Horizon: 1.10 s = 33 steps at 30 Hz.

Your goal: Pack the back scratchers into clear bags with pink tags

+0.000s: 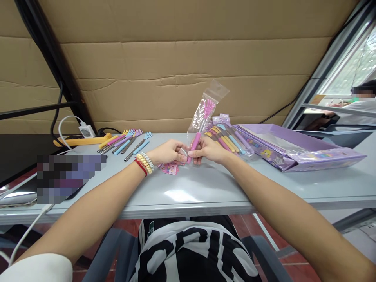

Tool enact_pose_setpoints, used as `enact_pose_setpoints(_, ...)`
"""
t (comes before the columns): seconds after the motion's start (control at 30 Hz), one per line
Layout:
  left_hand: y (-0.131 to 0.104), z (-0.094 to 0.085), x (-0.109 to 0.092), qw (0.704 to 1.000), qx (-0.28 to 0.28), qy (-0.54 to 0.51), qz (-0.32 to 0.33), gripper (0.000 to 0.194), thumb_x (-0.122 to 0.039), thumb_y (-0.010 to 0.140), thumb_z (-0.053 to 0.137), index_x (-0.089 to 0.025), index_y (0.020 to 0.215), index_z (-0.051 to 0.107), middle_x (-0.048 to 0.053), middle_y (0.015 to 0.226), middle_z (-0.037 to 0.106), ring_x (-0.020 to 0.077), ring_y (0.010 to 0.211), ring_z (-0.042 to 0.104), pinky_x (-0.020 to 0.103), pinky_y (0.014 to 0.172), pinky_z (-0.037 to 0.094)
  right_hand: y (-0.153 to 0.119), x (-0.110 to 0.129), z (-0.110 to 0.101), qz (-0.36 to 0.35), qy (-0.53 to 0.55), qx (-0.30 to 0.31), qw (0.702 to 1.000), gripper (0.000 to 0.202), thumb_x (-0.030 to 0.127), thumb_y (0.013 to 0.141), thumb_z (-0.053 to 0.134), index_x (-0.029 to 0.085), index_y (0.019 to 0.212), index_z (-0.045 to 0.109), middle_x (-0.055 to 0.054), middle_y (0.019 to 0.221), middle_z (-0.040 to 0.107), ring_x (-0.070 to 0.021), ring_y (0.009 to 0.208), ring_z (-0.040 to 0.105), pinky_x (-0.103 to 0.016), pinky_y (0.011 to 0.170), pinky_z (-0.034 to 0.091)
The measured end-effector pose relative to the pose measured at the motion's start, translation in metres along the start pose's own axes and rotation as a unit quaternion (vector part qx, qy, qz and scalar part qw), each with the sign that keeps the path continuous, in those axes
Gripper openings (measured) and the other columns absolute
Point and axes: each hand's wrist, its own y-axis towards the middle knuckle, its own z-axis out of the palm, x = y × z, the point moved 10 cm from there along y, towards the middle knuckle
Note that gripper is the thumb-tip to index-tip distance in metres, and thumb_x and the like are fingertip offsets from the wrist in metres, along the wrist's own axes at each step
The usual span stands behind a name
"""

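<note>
A pink back scratcher (194, 143) with a small hand-shaped head stands tilted inside a clear plastic bag (216, 90), head upward. My right hand (209, 150) is closed around its lower handle, thumb pressed on the front. Against the lower left edge of the bag, my left hand (173, 152) pinches the plastic. Pink printed cards (169, 169) lie on the table just below my left hand. Loose back scratchers (125, 141) in yellow, pink, purple and blue lie to the left. Behind my right hand is a pile of bagged back scratchers (227, 139).
An open purple box (311, 162) sits on the right of the grey table (188, 196). At the left are a yellow tray-like object (82, 140), a white charger (87, 130) with cable and a blurred-out object (67, 176). Cardboard (188, 58) backs the table. Another person (360, 105) is at far right.
</note>
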Motion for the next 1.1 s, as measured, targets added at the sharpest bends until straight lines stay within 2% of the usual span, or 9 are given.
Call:
enact_pose_setpoints(0.1,0.0,0.003,-0.001,1.0,0.007,-0.019,0.003,0.031,-0.012,0.065,0.074,-0.012,0.094,0.063,0.002,0.067,0.066,0.0103,0.062,0.061,0.025,0.063,0.051,-0.001,-0.001,-0.002,0.007,0.015,-0.008,1.0,0.028,0.034,0.058,0.08,0.015,0.063,0.061,-0.003,0.055,0.065,-0.0148,0.045,0.06,-0.025,0.041,0.052)
enact_pose_setpoints(0.23,-0.001,0.006,-0.008,1.0,0.019,-0.012,0.02,0.029,-0.014,0.065,0.075,-0.012,0.092,0.064,0.002,0.068,0.066,0.01,0.061,0.061,0.024,0.062,0.05,-0.003,-0.002,-0.003,0.001,0.036,-0.009,0.999,0.03,0.031,0.057,0.082,0.016,0.061,0.057,-0.003,0.053,0.064,-0.0155,0.044,0.061,-0.026,0.043,0.053)
enact_pose_setpoints(0.47,-0.002,0.005,-0.004,0.999,0.024,-0.028,0.013,0.027,-0.017,0.065,0.075,-0.013,0.089,0.063,0.002,0.069,0.066,0.0106,0.064,0.062,0.026,0.065,0.051,0.0,-0.008,-0.003,0.016,0.059,0.003,0.998,0.03,0.031,0.061,0.079,0.016,0.072,0.056,-0.003,0.056,0.066,-0.0173,0.048,0.063,-0.027,0.042,0.053)
enact_pose_setpoints(0.7,0.0,0.001,-0.004,0.998,-0.005,0.042,0.049,0.028,-0.031,0.07,0.073,-0.013,0.089,0.062,0.002,0.075,0.065,0.0104,0.064,0.06,0.024,0.06,0.049,0.002,-0.011,0.001,0.013,0.022,0.036,0.999,0.033,0.041,0.065,0.076,0.011,0.07,0.064,-0.007,0.061,0.068,-0.0171,0.052,0.064,-0.027,0.045,0.054)
enact_pose_setpoints(0.8,0.002,0.003,-0.005,0.998,-0.023,0.03,0.056,0.03,-0.028,0.067,0.075,-0.013,0.088,0.059,0.003,0.077,0.067,0.0119,0.068,0.063,0.024,0.062,0.05,0.001,-0.01,0.008,0.011,0.01,0.052,0.999,0.036,0.046,0.066,0.074,0.012,0.07,0.064,-0.007,0.064,0.069,-0.016,0.052,0.063,-0.027,0.045,0.053)
enact_pose_setpoints(0.9,0.002,0.009,-0.005,0.999,-0.011,0.012,0.051,0.028,-0.022,0.066,0.075,-0.013,0.085,0.056,0.004,0.076,0.068,0.013,0.067,0.064,0.023,0.059,0.049,0.001,-0.008,0.016,0.007,-0.008,0.067,0.998,0.039,0.051,0.067,0.071,0.013,0.073,0.064,-0.007,0.066,0.069,-0.0156,0.053,0.062,-0.026,0.044,0.05)
enact_pose_setpoints(1.0,0.002,0.005,-0.002,0.999,-0.033,0.023,0.025,0.026,-0.018,0.066,0.073,-0.013,0.083,0.054,0.004,0.069,0.067,0.0126,0.058,0.062,0.022,0.05,0.046,0.002,-0.004,0.008,-0.008,-0.077,0.015,0.997,0.039,0.052,0.067,0.07,0.014,0.072,0.063,-0.003,0.06,0.064,-0.0133,0.05,0.058,-0.024,0.045,0.046)
enact_pose_setpoints(1.1,0.0,-0.003,0.0,0.998,-0.056,0.017,0.006,0.026,-0.012,0.063,0.071,-0.012,0.083,0.055,0.003,0.065,0.066,0.0133,0.056,0.062,0.024,0.051,0.047,-0.001,0.007,-0.011,-0.048,-0.227,-0.088,0.969,0.039,0.053,0.069,0.068,0.014,0.066,0.062,-0.001,0.057,0.06,-0.0116,0.051,0.053,-0.023,0.047,0.039)
